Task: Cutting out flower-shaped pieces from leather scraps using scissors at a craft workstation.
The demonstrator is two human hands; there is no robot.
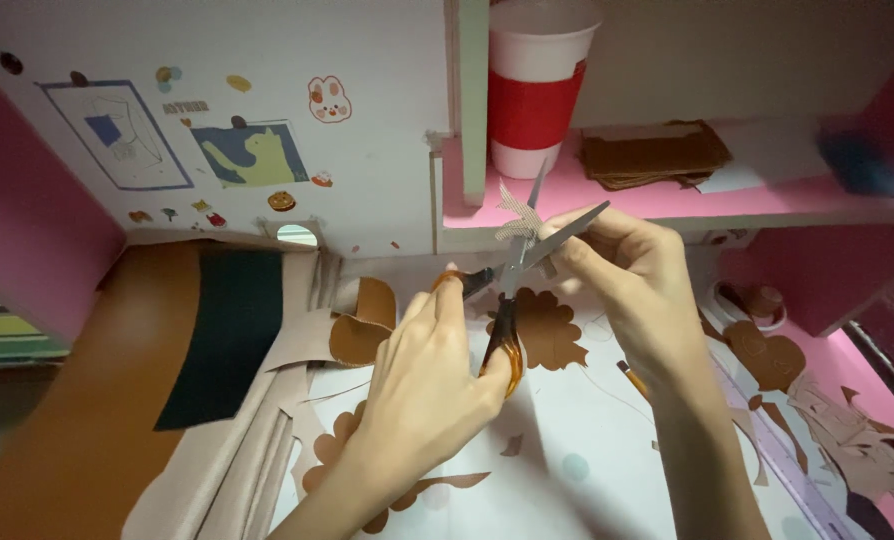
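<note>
Above the middle of the cluttered white work surface (567,470), the two hands meet around a pair of scissors (515,290). Left hand (422,385), coming up from the near edge, is curled shut through the orange handles, thumb and fingers threaded in the loops, and the blades stand apart, pointing up and far toward the shelf. Right hand (632,275), reaching in from the near right, pinches a small pale scrap of material (519,218) between thumb and fingertips and holds it right at the open blades; whether a blade is already touching the scrap is hard to tell, since the piece is small and a little blurred. Just beyond the hands a pink shelf (647,200) carries a white cup with a red band (535,90) and, to its right, a stack of brown sheets (652,155). Below the hands on the surface lies a brown scalloped cut-out (552,335), and to its left a curled brown piece (362,325). Further left a dark green sheet (222,340) rests on a wide orange-brown sheet (77,420). On the right side a brown heart-like shape (772,360) and pale offcuts (857,440) are scattered. Small stickers and pictures dot the white wall (367,60) at the far left.
</note>
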